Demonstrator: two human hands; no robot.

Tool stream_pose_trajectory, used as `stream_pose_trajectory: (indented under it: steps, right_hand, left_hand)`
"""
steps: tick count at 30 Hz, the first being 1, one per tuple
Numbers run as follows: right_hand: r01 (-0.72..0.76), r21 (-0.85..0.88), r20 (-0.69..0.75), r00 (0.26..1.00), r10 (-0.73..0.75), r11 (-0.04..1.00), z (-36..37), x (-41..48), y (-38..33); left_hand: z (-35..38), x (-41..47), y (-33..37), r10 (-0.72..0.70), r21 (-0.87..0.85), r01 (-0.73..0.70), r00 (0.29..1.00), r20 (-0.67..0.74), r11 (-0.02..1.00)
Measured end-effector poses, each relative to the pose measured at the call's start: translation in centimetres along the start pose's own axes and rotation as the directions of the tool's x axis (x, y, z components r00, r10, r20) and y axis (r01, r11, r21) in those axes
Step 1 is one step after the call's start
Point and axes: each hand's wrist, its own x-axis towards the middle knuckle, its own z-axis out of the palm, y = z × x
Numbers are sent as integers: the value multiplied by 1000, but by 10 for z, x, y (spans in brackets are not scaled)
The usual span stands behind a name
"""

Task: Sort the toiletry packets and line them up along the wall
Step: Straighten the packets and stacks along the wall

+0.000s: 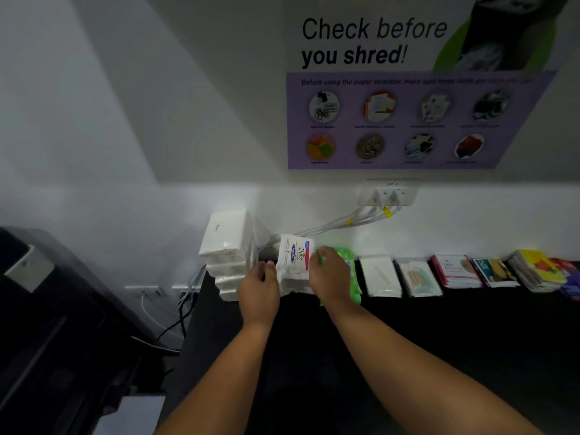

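Note:
A stack of white Dove packets (294, 260) stands against the wall at the left end of a black table (408, 340). My left hand (259, 288) grips the stack's left side and my right hand (329, 276) holds its right side. To the left stands a taller pile of white tissue packs (226, 238). Right of my hands, a green packet pile (350, 262) is partly hidden by my right hand. Further right along the wall lie white packets (380, 276), cotton-bud packets (419, 277), pink Dove sachets (455, 270), teal sachets (494, 271) and yellow sachets (536, 268).
White cables (345, 222) run from a wall socket (389, 196) down behind the Dove stack. A shredder poster (408, 83) hangs above. A dark machine (47, 324) stands to the left of the table, with cables in the gap between.

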Motion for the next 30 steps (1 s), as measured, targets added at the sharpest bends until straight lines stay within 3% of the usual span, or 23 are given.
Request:
stream_pose_trajectory:
  steps: [2, 4, 7, 10, 12, 15, 19, 22, 30]
  right_hand:
    - [112, 89, -158, 983, -97, 990, -3, -15, -16]
    - [204, 185, -171, 970, -173, 961, 2, -27, -34]
    - [177, 349, -19, 983, -182, 920, 17, -40, -63]
    - [-48, 484, 233, 970, -76, 874, 38, -42, -87]
    - [-248, 479, 408, 912, 36, 842, 59, -39, -98]
    - [-441, 475, 492, 850, 186, 761, 103, -15, -85]
    - [-573, 486, 587, 773, 239, 660, 88, -32, -104]
    - [-621, 457, 652, 721, 234, 637, 94, -30, -94]
    - [-641, 418, 668, 697, 260, 644, 84, -51, -76]
  left_hand:
    - [-16, -7, 6, 52, 30, -49, 989, -136, 998]
    - [-34, -8, 7, 122, 51, -113, 964, -235, 992]
    - [-60, 4, 8, 154, -72, -191, 922, -355, 979]
    - [-87, 26, 17, 38, -232, -150, 904, -425, 961]
    - [-100, 46, 20, -150, -373, 24, 938, -313, 928]
    - [-111, 73, 9, -375, -487, 373, 922, 97, 790]
    - [-107, 93, -14, -367, -417, 543, 824, 431, 729]
    - [-98, 93, -12, -329, -471, 578, 795, 509, 667]
    - [-102, 62, -21, -258, -454, 554, 786, 562, 698]
